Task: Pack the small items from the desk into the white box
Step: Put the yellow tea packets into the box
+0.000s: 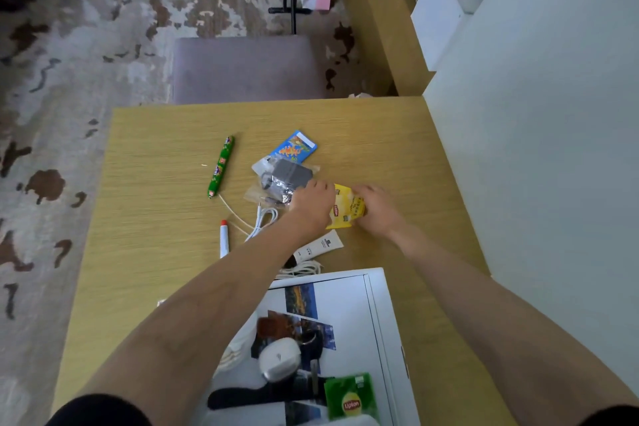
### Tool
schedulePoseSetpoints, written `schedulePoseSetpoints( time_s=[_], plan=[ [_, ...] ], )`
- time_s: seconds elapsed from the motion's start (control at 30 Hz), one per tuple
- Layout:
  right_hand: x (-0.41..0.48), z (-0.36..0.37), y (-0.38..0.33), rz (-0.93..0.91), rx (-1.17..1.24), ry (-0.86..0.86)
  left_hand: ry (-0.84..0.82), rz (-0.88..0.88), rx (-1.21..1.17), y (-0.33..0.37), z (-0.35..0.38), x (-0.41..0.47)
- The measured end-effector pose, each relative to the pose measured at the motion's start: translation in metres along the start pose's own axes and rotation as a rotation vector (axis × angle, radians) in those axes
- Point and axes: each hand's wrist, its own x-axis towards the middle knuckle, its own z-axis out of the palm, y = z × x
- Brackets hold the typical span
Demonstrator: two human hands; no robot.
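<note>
The desk [155,252] fills the middle of the view, its right edge against a pale wall. The white box [380,304] stands open at the desk's near edge, towards the right corner. It already holds photo prints [301,299], a white rounded gadget [279,358], a black strap [262,396] and a green tea sachet [351,398].

Past the box's far rim, towards the middle of the desk, lie the things not yet packed: a white tube [320,245] touching a coiled white cable [266,218], a clear bag of grey parts [287,180], a blue card pack [294,147] at the far end of the cluster, a green wrapped stick [221,166] towards the left edge, and a red-capped white pen [224,239] nearer the front.

Both arms reach over the box. The left hand [313,204] and the right hand [375,207] close on opposite sides of a yellow tea packet [345,207], which lies on the desk just beyond the tube; the fingers are curled round its edges, so both hands appear to hold it.

The step in hand looks to be picking up this packet. The next move would call for lifting it clear of the bag and tube, drawing it back over the box's far rim, and setting it into a bare part of the box, perhaps beside the green sachet.
</note>
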Motion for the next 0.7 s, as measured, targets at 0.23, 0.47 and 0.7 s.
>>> schedulePoseSetpoints(
  time_s=[0.23, 0.47, 0.7],
  plan=[
    [-0.011, -0.002, 0.004, 0.196, 0.275, -0.021, 0.050, -0.125, -0.659, -0.009, -0.030, -0.034],
    [-0.051, -0.025, 0.003, 0.240, 0.714, 0.183, 0.300, -0.317, -1.206, -0.008, -0.059, -0.114],
    [-0.166, -0.089, -0.037, 0.012, 1.125, 0.203, 0.427, -0.273, -1.394, 0.027, -0.066, -0.200]
  ],
)
